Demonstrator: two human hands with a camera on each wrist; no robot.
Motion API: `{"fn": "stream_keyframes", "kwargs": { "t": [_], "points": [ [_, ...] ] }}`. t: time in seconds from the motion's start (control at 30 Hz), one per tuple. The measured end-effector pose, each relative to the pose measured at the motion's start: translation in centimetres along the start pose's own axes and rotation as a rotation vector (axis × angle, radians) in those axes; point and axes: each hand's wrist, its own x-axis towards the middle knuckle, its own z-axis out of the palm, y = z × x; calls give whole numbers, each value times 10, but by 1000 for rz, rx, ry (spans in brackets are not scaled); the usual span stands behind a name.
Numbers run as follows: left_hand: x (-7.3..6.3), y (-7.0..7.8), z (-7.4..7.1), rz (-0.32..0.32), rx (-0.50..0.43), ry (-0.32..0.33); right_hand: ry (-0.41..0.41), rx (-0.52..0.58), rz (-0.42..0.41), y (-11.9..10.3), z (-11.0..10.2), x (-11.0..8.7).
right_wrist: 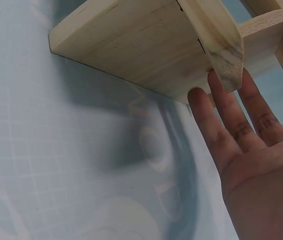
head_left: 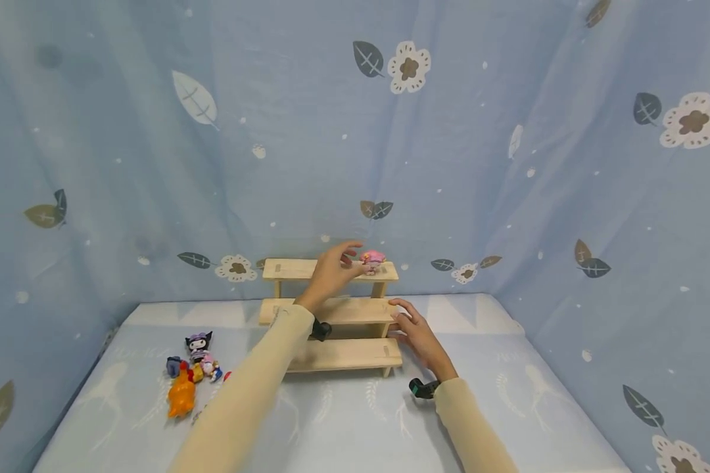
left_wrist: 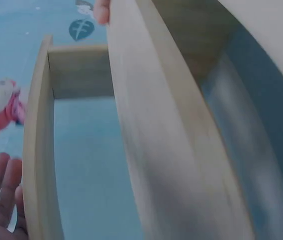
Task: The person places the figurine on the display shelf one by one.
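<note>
A small pink figurine [head_left: 373, 257] stands near the right end of the top step of a three-step wooden stand [head_left: 337, 355]. My left hand [head_left: 331, 272] reaches over the stand to the figurine's left side. Its thumb tip is at the figurine and the index finger arches above, with a gap. In the left wrist view, the pink-and-white figurine [left_wrist: 2, 102] is blurred, apart from the straight lower fingers [left_wrist: 1, 192]. At the stand's right end, my right hand [head_left: 420, 335] rests its lightly bent fingers against the wood. Extended fingers [right_wrist: 236, 125] meet a stand leg in the right wrist view.
To the left of the stand lies a group of toy figurines: a black-and-purple one [head_left: 198, 345], an orange one [head_left: 181, 394], a blue-grey one [head_left: 174, 366] and several smaller ones. A blue patterned curtain [head_left: 307, 144] encloses the cloth-covered table [head_left: 343, 427] at the back and sides.
</note>
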Motion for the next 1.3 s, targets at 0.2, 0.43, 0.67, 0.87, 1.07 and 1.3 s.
{"fn": "stream_keyframes", "kwargs": {
  "t": [0.2, 0.43, 0.67, 0.87, 1.07, 1.3],
  "points": [
    [-11, 0, -28, 55, 60, -1, -5, 22, -4, -6, -3, 3],
    [-40, -5, -62, 120, 75, 28, -22, 9, 25, -11, 1, 1],
    [-70, -13, -84, 161, 80, 43, -30, -30, 15, -10, -1, 2],
    [-96, -17, -105, 149, 134, 35, -57, -31, -12, -3, -1, 3],
    [-125, -26, -125, 112, 191, 35, -60, -10, -27, 2, 0, 4],
    [-154, -37, -140, 106, 264, 58, -45, 8, -27, -1, 1, 3]
  ]
}}
